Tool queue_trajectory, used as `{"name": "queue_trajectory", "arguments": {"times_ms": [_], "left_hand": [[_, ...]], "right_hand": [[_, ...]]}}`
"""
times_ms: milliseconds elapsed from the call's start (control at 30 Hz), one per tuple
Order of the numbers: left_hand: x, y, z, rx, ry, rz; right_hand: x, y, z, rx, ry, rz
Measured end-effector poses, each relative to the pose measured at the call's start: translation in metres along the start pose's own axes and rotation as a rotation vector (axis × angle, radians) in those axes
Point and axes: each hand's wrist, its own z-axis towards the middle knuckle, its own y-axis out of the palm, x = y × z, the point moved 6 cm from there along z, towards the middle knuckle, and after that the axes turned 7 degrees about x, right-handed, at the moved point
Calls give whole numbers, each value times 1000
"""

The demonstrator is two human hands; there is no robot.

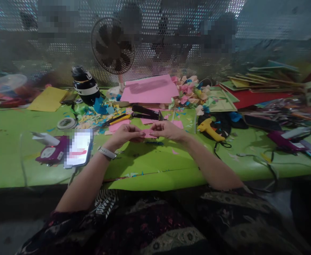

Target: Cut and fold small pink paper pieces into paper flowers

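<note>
Sm. pink paper piece (148, 134) over lime-green tabletop (150, 159) — L hand (126, 134) pinching it at 9 o'clock, R hand (168, 130) pinching at 3, lg. pink paper sheet (151, 89) at 12, yellow plastic glue gun (211, 129) near 3

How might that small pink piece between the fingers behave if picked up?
The pink paper piece is probably very light, being small. It likely bends easily, as it looks thin where the left hand and right hand pinch it.
</note>
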Motion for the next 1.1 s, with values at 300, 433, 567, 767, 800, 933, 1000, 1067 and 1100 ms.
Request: {"name": "queue_trajectory", "arguments": {"times_ms": [300, 433, 567, 767, 800, 933, 1000, 1067, 1100], "left_hand": [[-6, -15, 10, 96, -20, -83], [-9, -25, 15, 197, -21, -151], [-9, -35, 17, 306, 5, -184], [-7, -48, 17, 431, 14, -253], [-6, -50, 17, 441, 16, -264], [-1, -56, 16, 498, 57, -297], [2, -60, 14, 540, 91, -306], [3, -64, 14, 570, 119, -312], [3, -66, 13, 581, 130, -316]], "right_hand": [[3, -30, 15, 266, -72, -54], [-5, -60, 31, 437, -125, -252], [-11, -63, 61, 429, -167, -608], [-1, -40, 106, 291, -104, -949], [3, -38, 109, 278, -83, -962], [6, -38, 111, 296, -83, -938], [1, -42, 107, 339, -119, -918], [-7, -47, 100, 387, -164, -890], [-11, -50, 96, 401, -186, -870]]}}
